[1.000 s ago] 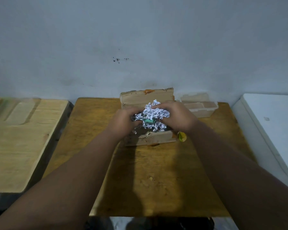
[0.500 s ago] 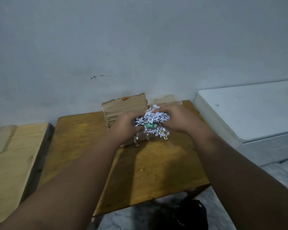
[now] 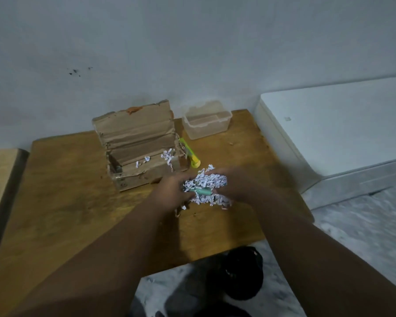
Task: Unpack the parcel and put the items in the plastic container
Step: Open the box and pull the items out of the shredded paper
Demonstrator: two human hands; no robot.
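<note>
Head view: left hand (image 3: 173, 191) and right hand (image 3: 236, 186) now clasp the shredded paper (image 3: 207, 180) lifted clear of the parcel (image 3: 135, 145); its teal item (image 3: 202, 191) likely goes next into the plastic container (image 3: 206, 131)

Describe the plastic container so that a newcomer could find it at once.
Start at the wooden table against the wall. Near its far right corner, right of the open cardboard box, stands the plastic container. It alone is see-through; the box is brown card.
</note>
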